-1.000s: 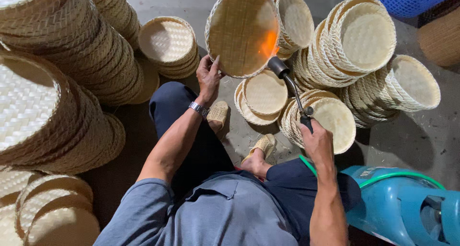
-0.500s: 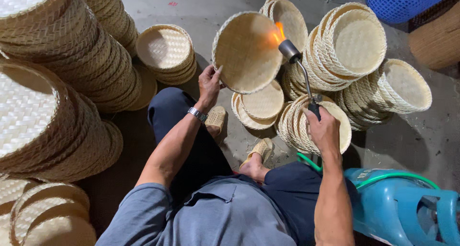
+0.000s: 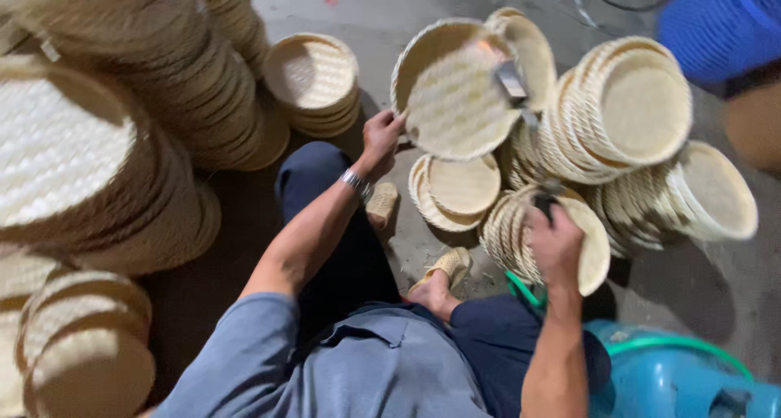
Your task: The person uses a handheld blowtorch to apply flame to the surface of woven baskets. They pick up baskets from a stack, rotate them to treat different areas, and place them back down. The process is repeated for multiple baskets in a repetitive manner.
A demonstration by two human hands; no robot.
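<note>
A round woven tray point(image 3: 455, 92) is gripped at its rim by the left hand point(image 3: 381, 141), tilted above the floor; a gas torch point(image 3: 521, 100) is clasped by the right hand point(image 3: 555, 243). Scorching is judged likely if the flame lingers, since stacked trays point(image 3: 626, 109) lie just beside.

Round tray point(image 3: 455, 92) gripped by left hand point(image 3: 380, 141): woven bamboo strips, pale, matt, ribbed weave. Torch point(image 3: 521, 100) gripped by right hand point(image 3: 555, 243): metal nozzle, dull grey sheen; handle dark, material blurred. Tray stacks point(image 3: 626, 109): same woven bamboo, coiled rims, rough. Wristband point(image 3: 355, 182): metal, shiny. Shirt point(image 3: 342, 369): blue-grey cloth, matt. Floor point(image 3: 390, 11): bare concrete, rough. Hose point(image 3: 521, 288): green, glossy plastic. Cylinder point(image 3: 675, 377): blue, smooth, painted.
</note>
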